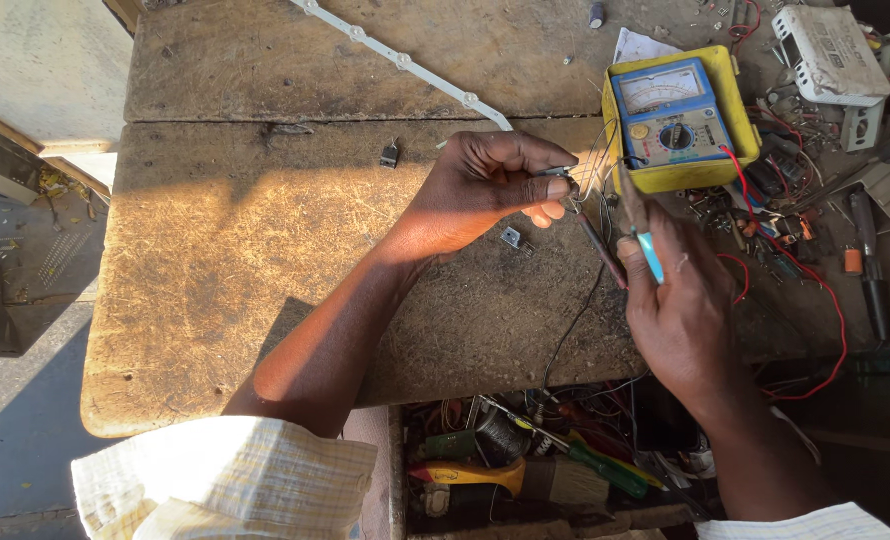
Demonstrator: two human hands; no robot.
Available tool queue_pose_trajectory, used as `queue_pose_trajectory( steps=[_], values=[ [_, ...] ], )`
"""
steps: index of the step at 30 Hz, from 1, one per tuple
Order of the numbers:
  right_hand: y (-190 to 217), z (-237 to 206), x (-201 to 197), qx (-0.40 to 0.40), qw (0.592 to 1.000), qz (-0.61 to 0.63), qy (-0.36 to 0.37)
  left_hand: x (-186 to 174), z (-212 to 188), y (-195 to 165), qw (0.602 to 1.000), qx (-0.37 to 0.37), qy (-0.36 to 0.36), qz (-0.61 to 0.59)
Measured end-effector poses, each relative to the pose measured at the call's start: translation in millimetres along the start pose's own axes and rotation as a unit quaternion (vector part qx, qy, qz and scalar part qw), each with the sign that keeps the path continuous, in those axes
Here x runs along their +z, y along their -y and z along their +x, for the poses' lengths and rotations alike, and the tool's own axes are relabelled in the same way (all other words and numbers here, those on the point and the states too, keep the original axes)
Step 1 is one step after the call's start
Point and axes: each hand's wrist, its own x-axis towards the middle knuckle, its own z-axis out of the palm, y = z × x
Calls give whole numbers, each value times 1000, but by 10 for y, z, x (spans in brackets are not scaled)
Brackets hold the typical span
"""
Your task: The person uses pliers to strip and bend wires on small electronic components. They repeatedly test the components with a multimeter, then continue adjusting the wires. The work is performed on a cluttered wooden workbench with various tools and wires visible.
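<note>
My left hand (485, 190) pinches a small dark electronic component (563, 174) with thin metal leads above the worn wooden workbench (245, 230). My right hand (680, 300) holds two meter probes (633, 228), one dark and one with a light blue grip, their tips pointing up toward the component's leads. A yellow-cased analog multimeter (677, 115) with a blue face lies just beyond both hands. Its red wire (825, 300) and a black wire trail toward my right hand.
A white LED strip (405, 60) runs diagonally across the bench's far part. Small loose components (390, 153) lie near my left hand. Scattered parts, a white plastic casing (830, 50) and tools crowd the right side. An open drawer (525, 470) below holds screwdrivers and wires.
</note>
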Motion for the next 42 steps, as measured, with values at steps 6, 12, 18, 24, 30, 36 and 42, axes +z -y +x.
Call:
queue_pose_trajectory(
  steps=[6, 12, 18, 24, 30, 36, 42],
  values=[
    [37, -5, 100, 58, 997, 12, 45, 22, 8, 12, 1000, 17, -10, 12],
    [68, -17, 142, 78, 996, 10, 45, 15, 2, 6, 1000, 7, -23, -17],
    [83, -10, 201, 88, 995, -6, 51, 32, 16, 27, 999, 20, -26, 32],
    [93, 36, 234, 83, 995, -25, 47, 43, -2, 41, 999, 15, -24, 21],
    [119, 83, 206, 40, 995, -79, 40, 85, 13, 34, 995, -7, -38, 87],
    [68, 92, 250, 83, 994, -28, 58, 144, 8, 12, 978, -13, -54, 203],
    [18, 90, 341, 92, 992, -30, 75, 156, -25, -53, 936, 89, -67, 335]
  ],
)
